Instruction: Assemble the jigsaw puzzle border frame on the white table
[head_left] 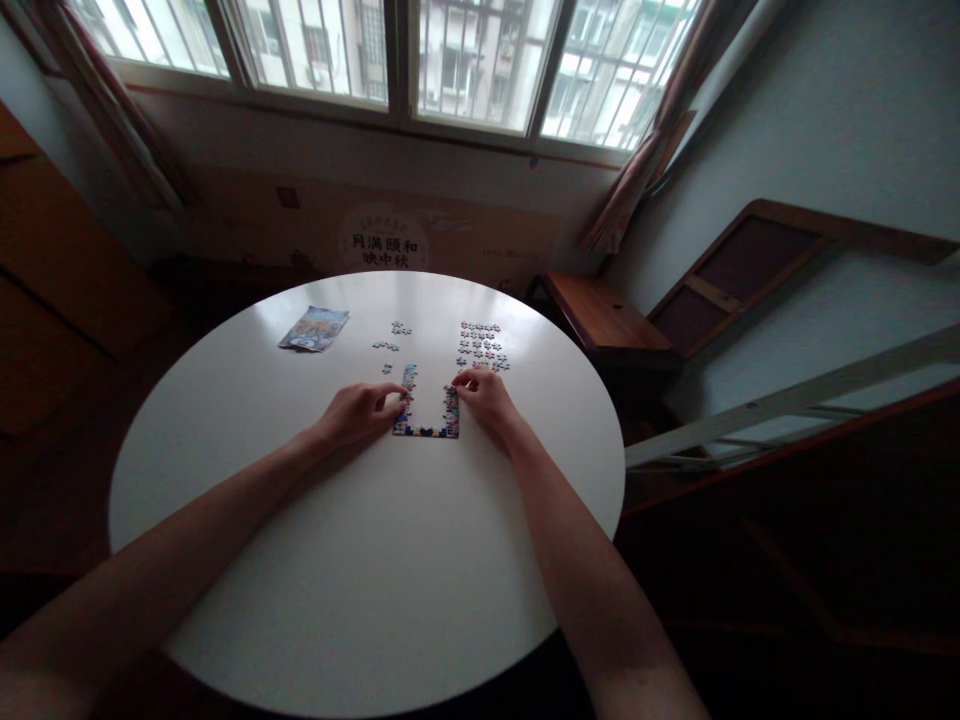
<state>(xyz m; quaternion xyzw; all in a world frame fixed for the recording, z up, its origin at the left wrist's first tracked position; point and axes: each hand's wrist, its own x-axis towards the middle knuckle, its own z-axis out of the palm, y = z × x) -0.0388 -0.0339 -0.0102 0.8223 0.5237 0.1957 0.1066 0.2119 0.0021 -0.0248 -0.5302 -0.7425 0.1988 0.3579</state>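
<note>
Fingers (391,389) of left hand (358,412) and right hand (486,393) at either side of a U-shaped puzzle border (426,433), clamped or apart impossible to tell. Likely risk: split strips from uneven sideways pressure. Beyond right fingers, loose pieces (481,328); beyond left, a printed packet (315,328) on the counter (360,580).

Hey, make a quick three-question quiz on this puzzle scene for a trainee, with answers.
1. True or false: the partly built puzzle forms a U opening toward the window.
2. Which is nearer the rows of loose pieces: A, the left hand; B, the right hand?
3. Fill in: on the table, the printed item lies to the person's ____ of the puzzle.

Key: 1 true; 2 B; 3 left.
</note>
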